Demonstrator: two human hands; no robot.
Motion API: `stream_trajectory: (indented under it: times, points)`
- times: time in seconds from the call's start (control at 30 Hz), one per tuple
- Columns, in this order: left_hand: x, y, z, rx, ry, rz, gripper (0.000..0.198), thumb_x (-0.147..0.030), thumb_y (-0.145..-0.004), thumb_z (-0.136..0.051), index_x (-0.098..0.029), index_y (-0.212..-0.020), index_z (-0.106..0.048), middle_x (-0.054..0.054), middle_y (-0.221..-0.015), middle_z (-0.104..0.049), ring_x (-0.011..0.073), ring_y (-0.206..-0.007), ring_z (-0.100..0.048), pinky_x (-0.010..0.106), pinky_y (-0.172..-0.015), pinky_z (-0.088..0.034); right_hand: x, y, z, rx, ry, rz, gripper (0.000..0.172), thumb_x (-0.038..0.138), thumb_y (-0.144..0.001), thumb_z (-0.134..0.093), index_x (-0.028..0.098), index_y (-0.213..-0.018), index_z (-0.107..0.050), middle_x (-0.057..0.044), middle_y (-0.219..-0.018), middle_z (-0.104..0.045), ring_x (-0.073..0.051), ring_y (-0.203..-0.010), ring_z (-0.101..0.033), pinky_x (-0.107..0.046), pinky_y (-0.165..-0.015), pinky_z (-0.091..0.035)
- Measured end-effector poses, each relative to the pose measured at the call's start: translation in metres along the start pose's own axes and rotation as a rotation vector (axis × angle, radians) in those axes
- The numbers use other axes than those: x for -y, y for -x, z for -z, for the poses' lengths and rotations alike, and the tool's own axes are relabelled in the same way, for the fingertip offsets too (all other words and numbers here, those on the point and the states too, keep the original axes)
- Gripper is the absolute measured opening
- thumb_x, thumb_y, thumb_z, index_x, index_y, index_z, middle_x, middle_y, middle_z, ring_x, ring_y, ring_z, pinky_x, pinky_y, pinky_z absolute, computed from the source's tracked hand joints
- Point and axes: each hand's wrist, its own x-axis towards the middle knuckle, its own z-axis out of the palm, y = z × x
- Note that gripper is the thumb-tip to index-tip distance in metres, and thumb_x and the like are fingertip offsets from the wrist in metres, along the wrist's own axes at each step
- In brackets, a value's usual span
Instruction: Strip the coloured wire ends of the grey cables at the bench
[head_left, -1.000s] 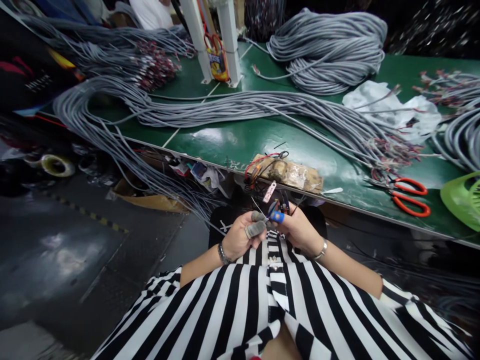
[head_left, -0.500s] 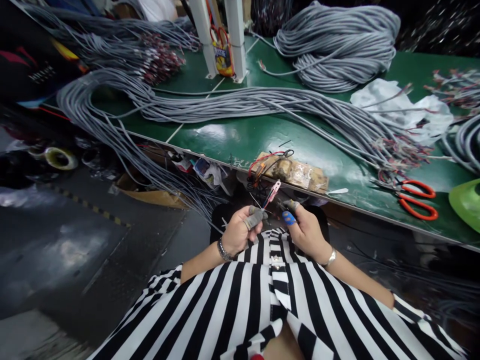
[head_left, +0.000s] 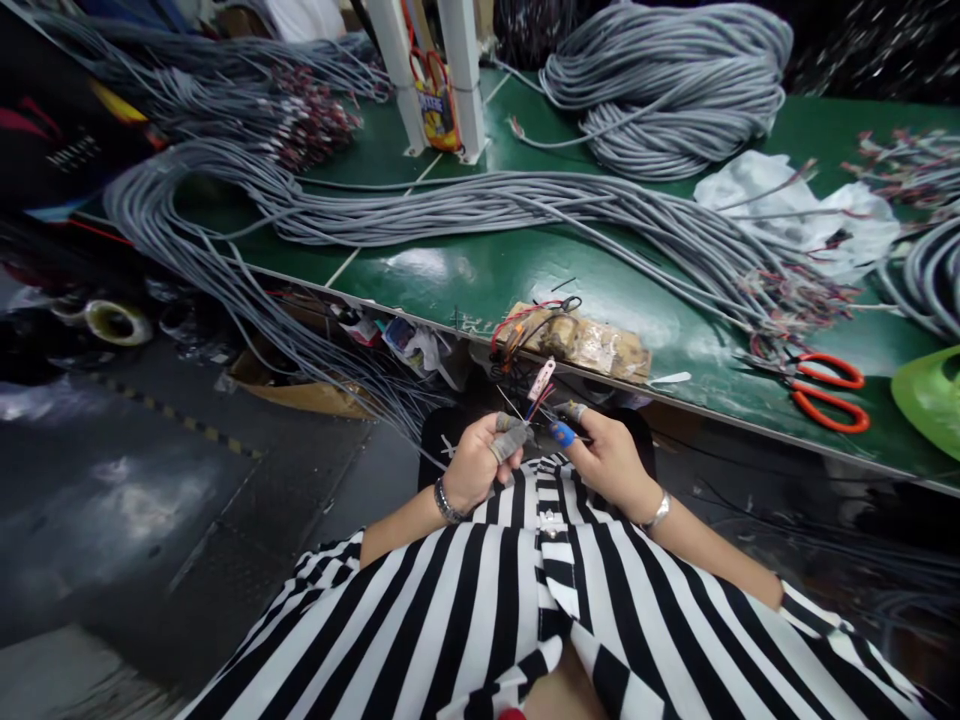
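My left hand (head_left: 478,462), with grey finger cots, is closed in a pinch on a grey cable end whose thin coloured wires (head_left: 538,402) fan out, one bearing a small pink-white tag (head_left: 541,379). My right hand (head_left: 606,457), with a blue cot on one finger and a grey one on another, pinches those same wire tips from the right. Both hands meet in front of my striped shirt, just below the green table's edge (head_left: 450,312).
Long grey cable bundles (head_left: 480,205) lie across the green table and hang off its left side. A coiled cable heap (head_left: 667,85) sits at the back. Orange scissors (head_left: 825,392), a taped brown block (head_left: 592,345), white plastic (head_left: 795,210) and a green basket (head_left: 934,395) lie right.
My hands parted slightly half a second ago and have now come back together on the wire tips. The tagged wire has shifted a little.
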Motion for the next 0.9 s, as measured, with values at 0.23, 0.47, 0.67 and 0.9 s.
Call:
stream_trajectory:
  times: [0.23, 0.47, 0.67, 0.9]
  points:
    - [0.0, -0.001, -0.001, 0.001, -0.03, 0.018, 0.037, -0.048, -0.074, -0.068, -0.014, -0.078, -0.054, -0.005, -0.051, -0.056, 0.0013, -0.03, -0.038, 0.013, -0.032, -0.022, -0.003, 0.002, 0.002, -0.032, 0.09, 0.091, 0.024, 0.035, -0.09, -0.047, 0.017, -0.092, -0.063, -0.006, -0.075, -0.065, -0.016, -0.065, -0.057, -0.026, -0.06, -0.041]
    - [-0.002, -0.002, 0.0, -0.024, -0.064, 0.016, 0.039, -0.05, -0.073, -0.069, -0.014, -0.08, -0.056, -0.005, -0.05, -0.054, 0.0014, -0.031, -0.037, 0.013, -0.032, -0.021, -0.008, 0.004, 0.007, 0.035, 0.264, 0.382, 0.033, 0.04, -0.09, -0.044, 0.014, -0.096, -0.064, -0.005, -0.07, -0.059, -0.015, -0.062, -0.052, -0.027, -0.059, -0.035]
    - [-0.005, -0.002, 0.003, 0.029, -0.141, 0.031, 0.036, -0.047, -0.075, -0.068, -0.014, -0.081, -0.056, -0.004, -0.051, -0.054, 0.0017, -0.033, -0.038, 0.013, -0.033, -0.024, -0.018, -0.007, 0.013, 0.142, 0.228, 0.318, 0.023, 0.032, -0.085, -0.048, 0.015, -0.092, -0.063, -0.005, -0.075, -0.062, -0.016, -0.065, -0.055, -0.026, -0.059, -0.034]
    - [-0.009, -0.001, 0.007, 0.131, -0.18, 0.078, 0.034, -0.045, -0.075, -0.068, -0.013, -0.074, -0.056, -0.005, -0.05, -0.051, 0.0007, -0.033, -0.033, 0.013, -0.033, -0.02, -0.02, -0.015, 0.019, 0.318, 0.078, 0.311, 0.024, 0.032, -0.086, -0.048, 0.017, -0.096, -0.066, -0.007, -0.081, -0.068, -0.017, -0.071, -0.061, -0.024, -0.062, -0.038]
